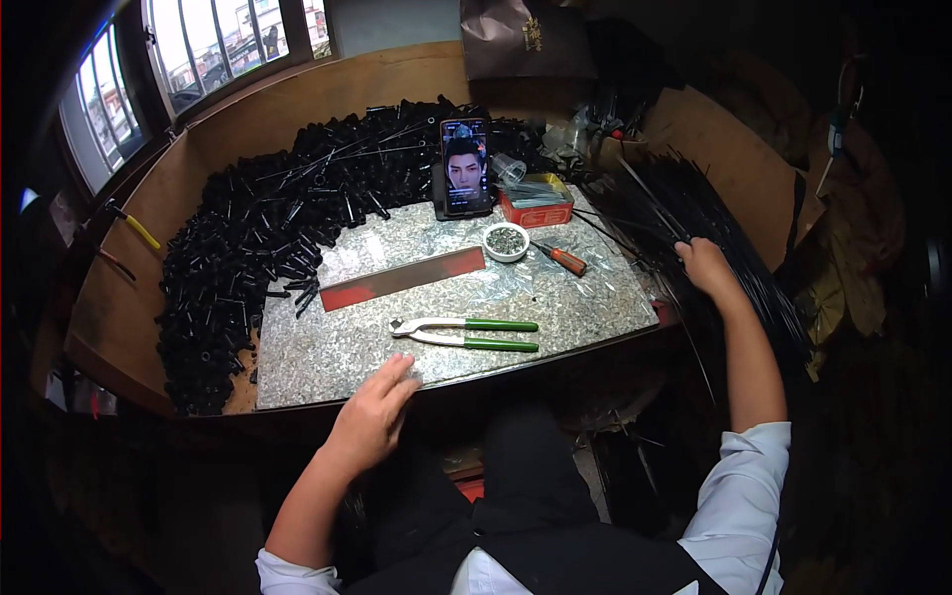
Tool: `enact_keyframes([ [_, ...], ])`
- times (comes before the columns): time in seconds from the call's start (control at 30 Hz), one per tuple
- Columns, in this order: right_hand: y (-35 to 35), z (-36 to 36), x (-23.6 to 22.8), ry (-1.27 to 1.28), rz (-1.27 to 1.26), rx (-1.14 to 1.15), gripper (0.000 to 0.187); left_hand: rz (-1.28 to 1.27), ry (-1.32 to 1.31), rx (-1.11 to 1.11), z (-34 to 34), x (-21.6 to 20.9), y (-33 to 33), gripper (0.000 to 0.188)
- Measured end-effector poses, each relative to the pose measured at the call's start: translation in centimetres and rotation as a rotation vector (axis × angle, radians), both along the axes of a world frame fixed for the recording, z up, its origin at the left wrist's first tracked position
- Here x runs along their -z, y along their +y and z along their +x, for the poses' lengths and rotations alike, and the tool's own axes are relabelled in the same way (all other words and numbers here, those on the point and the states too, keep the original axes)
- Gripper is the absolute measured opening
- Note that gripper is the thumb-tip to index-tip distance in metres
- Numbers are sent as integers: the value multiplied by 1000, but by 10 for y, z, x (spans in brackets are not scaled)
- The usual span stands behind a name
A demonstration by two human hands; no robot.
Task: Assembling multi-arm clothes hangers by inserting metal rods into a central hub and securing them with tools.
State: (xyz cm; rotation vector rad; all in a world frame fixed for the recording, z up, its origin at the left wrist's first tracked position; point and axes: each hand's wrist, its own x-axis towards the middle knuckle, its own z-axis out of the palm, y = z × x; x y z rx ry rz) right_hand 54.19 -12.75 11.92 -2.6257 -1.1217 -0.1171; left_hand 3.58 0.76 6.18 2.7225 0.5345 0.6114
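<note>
While the left hand [380, 409] is held at the near edge of the speckled slab [297, 362], its fingers are extended, loosely together and slightly bent; nothing is seen to be gripped by it. Just beyond its fingertips, 1 pair of pincers [491, 324] with 2 green handles is laid on the slab, head to the left, handles to the right.

The right hand [706, 266] is placed at the long thin black rods [754, 268], which are heaped to the right of the slab. Its fingers are curled; whether any rod is gripped cannot be told, the fingertips being partly hidden.

Beyond the pincers, 1 flat red and grey-brown bar [402, 279] is set slantwise. Small metal pieces [507, 239] are contained in 1 round white dish [507, 259], beside which 1 screwdriver [568, 261] with an orange handle is laid. Behind these, 1 red tin [538, 215] is filled with thin strips [536, 190], and 1 phone [465, 183] is propped upright with its screen lit. Small black parts [248, 228] are piled along the left and far sides, inside the wooden wall [367, 79].
</note>
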Motion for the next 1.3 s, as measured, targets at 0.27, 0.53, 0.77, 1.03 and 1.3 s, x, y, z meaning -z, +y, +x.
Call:
enact_keyframes([
  [0.27,-48,23,-53,50,507,-141,34,44,-53,-207,39,19,50,36],
  [0.53,-25,23,-99,440,415,57,33,205,-151,-140,88,26,42,25],
  [0.77,-1,16,-133,469,355,-91,28,218,-103,-151,100,19,28,27],
  [1.03,11,-104,-150,643,520,-400,23,225,-344,-218,88,-29,38,50],
  [1.3,25,-204,-120,965,341,-662,20,-125,-552,-291,57,-93,49,99],
])
